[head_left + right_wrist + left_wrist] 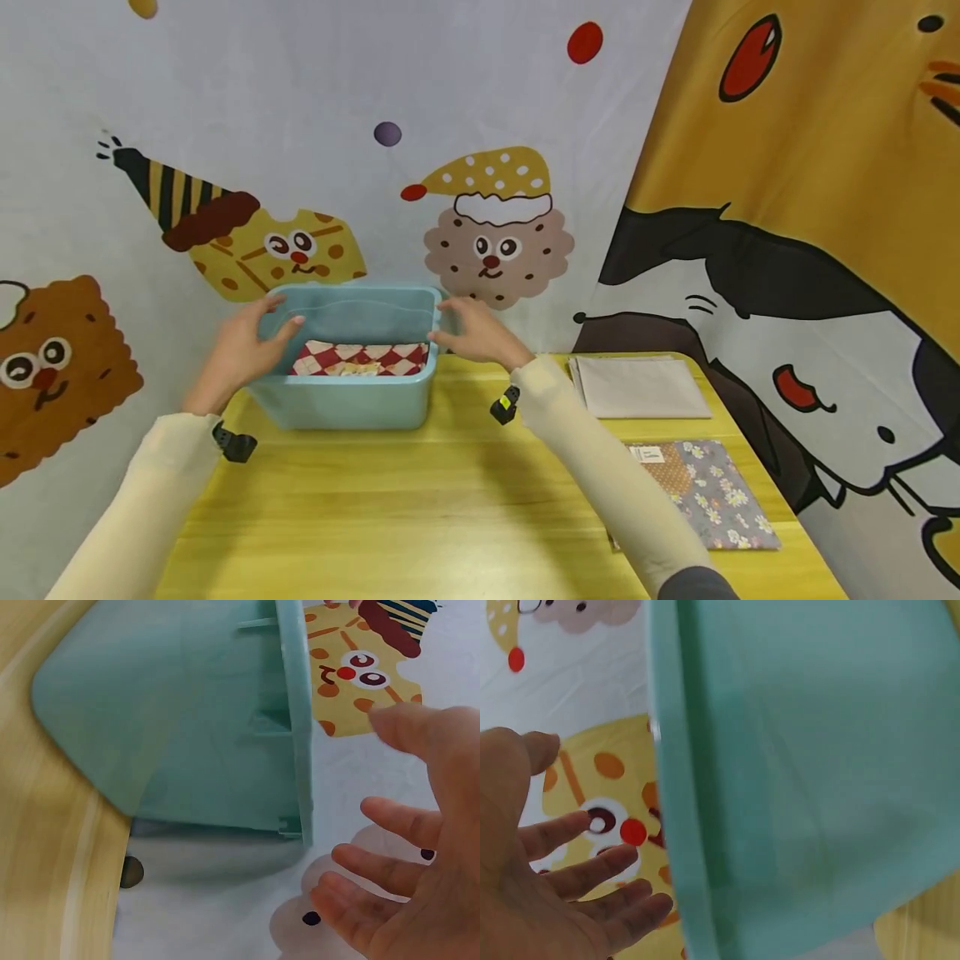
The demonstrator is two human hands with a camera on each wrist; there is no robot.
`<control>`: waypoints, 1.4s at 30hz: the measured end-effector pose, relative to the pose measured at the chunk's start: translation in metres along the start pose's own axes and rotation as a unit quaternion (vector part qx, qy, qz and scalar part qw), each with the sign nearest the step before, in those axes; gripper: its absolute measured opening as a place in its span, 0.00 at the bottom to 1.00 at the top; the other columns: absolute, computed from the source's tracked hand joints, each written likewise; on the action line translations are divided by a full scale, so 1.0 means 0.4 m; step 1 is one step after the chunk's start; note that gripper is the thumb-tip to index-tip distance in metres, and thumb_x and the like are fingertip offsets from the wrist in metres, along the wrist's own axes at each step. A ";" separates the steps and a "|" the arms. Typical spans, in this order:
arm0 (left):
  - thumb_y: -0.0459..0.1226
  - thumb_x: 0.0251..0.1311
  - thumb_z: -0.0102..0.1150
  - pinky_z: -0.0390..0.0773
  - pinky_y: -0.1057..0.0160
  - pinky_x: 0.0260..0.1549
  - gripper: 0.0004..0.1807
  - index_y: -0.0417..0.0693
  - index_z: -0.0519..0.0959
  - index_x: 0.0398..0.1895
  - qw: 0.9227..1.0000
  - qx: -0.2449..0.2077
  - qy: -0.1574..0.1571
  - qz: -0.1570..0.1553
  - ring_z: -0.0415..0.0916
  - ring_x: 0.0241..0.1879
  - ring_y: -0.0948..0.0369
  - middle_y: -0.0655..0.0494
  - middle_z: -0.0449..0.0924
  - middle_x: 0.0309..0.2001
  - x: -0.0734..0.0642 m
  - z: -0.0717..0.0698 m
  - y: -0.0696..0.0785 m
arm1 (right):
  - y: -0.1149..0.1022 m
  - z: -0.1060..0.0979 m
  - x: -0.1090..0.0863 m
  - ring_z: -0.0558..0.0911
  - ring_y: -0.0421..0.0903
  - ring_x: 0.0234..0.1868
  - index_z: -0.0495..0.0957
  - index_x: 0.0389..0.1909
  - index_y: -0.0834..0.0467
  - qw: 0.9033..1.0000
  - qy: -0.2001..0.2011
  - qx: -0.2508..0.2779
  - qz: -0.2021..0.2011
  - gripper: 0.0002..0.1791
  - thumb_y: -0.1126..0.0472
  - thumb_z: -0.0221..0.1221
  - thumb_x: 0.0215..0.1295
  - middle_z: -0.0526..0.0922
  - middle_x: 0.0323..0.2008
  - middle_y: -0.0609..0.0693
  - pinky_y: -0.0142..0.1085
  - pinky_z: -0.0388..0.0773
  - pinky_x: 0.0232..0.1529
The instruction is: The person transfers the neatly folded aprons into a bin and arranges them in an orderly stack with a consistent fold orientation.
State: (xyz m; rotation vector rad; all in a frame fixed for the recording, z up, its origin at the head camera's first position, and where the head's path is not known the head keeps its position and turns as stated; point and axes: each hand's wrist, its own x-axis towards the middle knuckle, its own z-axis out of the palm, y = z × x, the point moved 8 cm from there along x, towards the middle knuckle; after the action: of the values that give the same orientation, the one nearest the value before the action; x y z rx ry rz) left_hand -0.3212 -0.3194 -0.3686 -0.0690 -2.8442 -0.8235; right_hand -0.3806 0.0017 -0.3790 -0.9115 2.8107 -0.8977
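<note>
A light blue plastic bin (pixel 352 404) stands at the back left of the wooden table. Inside it lies a folded red-and-white checked cloth (pixel 408 358). My left hand (pixel 243 346) is at the bin's left side with fingers spread; in the left wrist view the fingers (pixel 592 870) look relaxed and apart from the rim (pixel 667 787). On the other side, my right hand (pixel 480 332) is beside the right rim, thumb and fingers parted. The right wrist view shows a gap between those fingers (pixel 382 870) and the bin's wall (pixel 187 720). Neither hand holds anything.
A folded plain light cloth (pixel 641 387) lies at the table's back right. Nearer, a folded grey floral cloth (pixel 723 500) with a white label is partly covered by my right sleeve. A printed cartoon curtain (pixel 315 100) hangs right behind the table (pixel 390 517).
</note>
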 end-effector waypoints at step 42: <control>0.63 0.70 0.52 0.55 0.32 0.75 0.45 0.68 0.46 0.84 0.980 0.040 -0.011 0.195 0.29 0.84 0.48 0.54 0.42 0.85 -0.128 0.252 0.296 | 0.138 -0.061 -0.280 0.46 0.60 0.83 0.54 0.81 0.37 0.984 0.081 -0.159 0.008 0.44 0.27 0.53 0.68 0.45 0.84 0.53 0.63 0.45 0.80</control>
State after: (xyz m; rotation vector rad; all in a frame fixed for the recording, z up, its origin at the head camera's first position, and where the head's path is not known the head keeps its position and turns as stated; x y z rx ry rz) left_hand -0.2757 -0.1652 -0.3995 -0.6041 -2.7409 -0.6258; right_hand -0.3225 0.1122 -0.4027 -0.8814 3.1597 -0.5510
